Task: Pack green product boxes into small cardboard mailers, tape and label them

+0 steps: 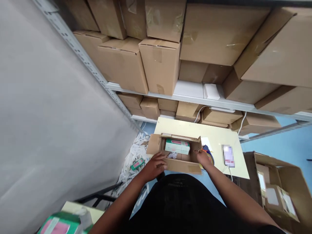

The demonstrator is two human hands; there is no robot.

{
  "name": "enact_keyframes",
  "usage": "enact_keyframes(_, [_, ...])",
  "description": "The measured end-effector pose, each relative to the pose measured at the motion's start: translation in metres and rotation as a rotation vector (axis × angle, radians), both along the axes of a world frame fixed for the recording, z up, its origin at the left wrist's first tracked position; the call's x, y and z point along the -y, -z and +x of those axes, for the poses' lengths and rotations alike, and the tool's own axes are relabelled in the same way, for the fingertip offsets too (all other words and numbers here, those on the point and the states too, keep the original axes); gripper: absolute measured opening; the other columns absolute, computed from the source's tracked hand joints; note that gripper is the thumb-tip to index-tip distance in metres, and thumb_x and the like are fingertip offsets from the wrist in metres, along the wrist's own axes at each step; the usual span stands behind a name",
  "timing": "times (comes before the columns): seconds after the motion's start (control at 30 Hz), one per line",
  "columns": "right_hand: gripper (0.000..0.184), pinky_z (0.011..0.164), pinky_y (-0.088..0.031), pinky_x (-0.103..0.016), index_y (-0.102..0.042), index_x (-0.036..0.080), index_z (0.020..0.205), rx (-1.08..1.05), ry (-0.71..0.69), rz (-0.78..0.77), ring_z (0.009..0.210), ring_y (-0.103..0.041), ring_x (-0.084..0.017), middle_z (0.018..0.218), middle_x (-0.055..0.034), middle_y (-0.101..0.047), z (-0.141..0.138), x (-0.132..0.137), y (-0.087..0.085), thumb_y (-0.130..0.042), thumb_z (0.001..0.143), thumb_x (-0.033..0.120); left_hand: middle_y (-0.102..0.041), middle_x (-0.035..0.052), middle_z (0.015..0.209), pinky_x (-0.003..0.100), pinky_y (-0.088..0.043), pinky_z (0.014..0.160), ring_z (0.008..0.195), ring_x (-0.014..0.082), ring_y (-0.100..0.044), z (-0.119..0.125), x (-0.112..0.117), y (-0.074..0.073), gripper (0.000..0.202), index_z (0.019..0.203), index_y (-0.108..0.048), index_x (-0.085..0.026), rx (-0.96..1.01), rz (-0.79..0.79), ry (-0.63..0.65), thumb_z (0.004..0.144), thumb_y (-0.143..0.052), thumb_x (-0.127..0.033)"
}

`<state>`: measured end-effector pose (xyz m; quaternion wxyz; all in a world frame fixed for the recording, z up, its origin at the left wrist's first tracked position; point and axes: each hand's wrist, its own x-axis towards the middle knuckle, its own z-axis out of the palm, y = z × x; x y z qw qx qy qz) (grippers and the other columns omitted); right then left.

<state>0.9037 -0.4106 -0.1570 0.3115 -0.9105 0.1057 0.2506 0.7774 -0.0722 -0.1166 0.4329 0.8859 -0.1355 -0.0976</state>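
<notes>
An open cardboard box point(182, 165) lies on the pale table with its flaps folded outward. Inside rest a green, white and pink carton point(177, 147) and some crumpled pale paper or plastic point(173, 155). My left hand point(156, 165) grips the box's near left corner, fingers over the edge and thumb lower down. At the opposite end, my right hand point(202, 157) is closed on the right-hand edge, its fingertips partly hidden. Just beyond that hand sits a blue and orange tape dispenser point(207, 150), partly covered by it.
The pale table point(170, 125) also bears a phone point(228, 156) with a white cable. Shelves point(190, 89) stacked with cardboard boxes rise behind it. A large open carton point(287, 165) stands right. Paper strips point(133, 159) and a green carton point(137, 163) lie on the floor at left.
</notes>
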Motion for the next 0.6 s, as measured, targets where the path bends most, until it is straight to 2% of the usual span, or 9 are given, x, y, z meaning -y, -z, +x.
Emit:
enact_keyframes(0.07, [0.025,0.071,-0.040,-0.031,-0.061,0.017,0.078,0.026,-0.068,-0.009,0.083,-0.061,-0.023,0.081,-0.0108,-0.067,0.009,0.007,0.001,-0.048,0.093,0.033,-0.058,0.0106,0.151,0.058,-0.035,0.123,0.153,0.0328,-0.035,-0.015,0.022,0.001,0.017,0.104,-0.075,-0.022,0.040,0.050,-0.188,0.092,-0.065,-0.024])
enact_keyframes(0.13, [0.024,0.070,-0.039,-0.032,-0.060,0.018,0.075,0.046,-0.156,-0.003,0.081,-0.061,-0.023,0.080,-0.0117,-0.067,0.019,0.013,0.000,-0.047,0.092,0.029,-0.049,0.0125,0.157,0.059,-0.032,0.124,0.154,0.0329,-0.032,-0.030,0.046,0.001,0.028,0.114,-0.071,-0.021,0.114,0.111,-0.363,0.087,-0.064,-0.015])
enact_keyframes(0.23, [0.023,0.067,-0.039,-0.032,-0.060,0.019,0.074,0.055,-0.282,0.011,0.076,-0.061,-0.023,0.075,-0.0107,-0.066,0.031,0.018,-0.010,-0.047,0.090,0.029,-0.037,0.0147,0.162,0.060,-0.031,0.125,0.154,0.0323,-0.030,-0.053,0.081,0.001,0.048,0.133,-0.057,-0.021,0.216,0.201,-0.615,0.087,-0.062,-0.011])
enact_keyframes(0.33, [0.022,0.063,-0.039,-0.030,-0.059,0.020,0.074,0.032,-0.397,0.059,0.067,-0.061,-0.022,0.068,-0.0080,-0.063,0.036,0.013,-0.027,-0.048,0.089,0.031,-0.040,0.0161,0.155,0.057,-0.037,0.122,0.149,0.0311,-0.038,-0.072,0.106,0.001,0.053,0.137,-0.049,-0.023,0.263,0.257,-0.835,0.088,-0.061,-0.010])
enact_keyframes(0.47, [0.022,0.057,-0.040,-0.028,-0.055,0.021,0.067,-0.028,-0.545,0.137,0.056,-0.058,-0.018,0.058,-0.0041,-0.058,0.025,-0.007,-0.046,-0.048,0.087,0.027,-0.049,0.0165,0.137,0.051,-0.050,0.110,0.133,0.0309,-0.053,-0.102,0.118,0.000,0.045,0.128,-0.051,-0.021,0.312,0.370,-0.989,0.086,-0.065,-0.013])
enact_keyframes(0.6, [0.023,0.054,-0.042,-0.026,-0.052,0.022,0.065,-0.056,-0.738,0.159,0.057,-0.061,-0.017,0.059,-0.0046,-0.060,0.005,-0.033,-0.054,-0.048,0.087,0.028,-0.052,0.0177,0.133,0.052,-0.052,0.105,0.127,0.0334,-0.056,-0.156,0.118,-0.018,0.041,0.120,-0.054,-0.019,0.353,0.505,-1.061,0.083,-0.072,-0.020])
